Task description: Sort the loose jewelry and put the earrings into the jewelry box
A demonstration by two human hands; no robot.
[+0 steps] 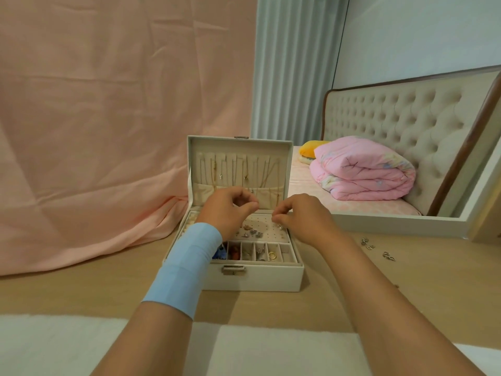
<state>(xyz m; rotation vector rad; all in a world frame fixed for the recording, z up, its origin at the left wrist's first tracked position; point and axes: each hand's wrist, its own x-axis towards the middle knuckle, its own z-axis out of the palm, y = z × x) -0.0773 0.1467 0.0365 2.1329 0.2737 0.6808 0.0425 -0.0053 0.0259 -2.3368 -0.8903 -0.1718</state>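
Left hand (230, 207) and right hand (301, 221) are hovering, fingertips pinched, over the jewelry box's (260, 279) earring panel (267, 226), holding I cannot tell what; loose earrings (368, 244) are lying on the worktop (352, 283), nearer the right hand

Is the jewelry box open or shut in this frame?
Open: the lid of the jewelry box stands upright with necklaces hanging in it, and the compartments below show.
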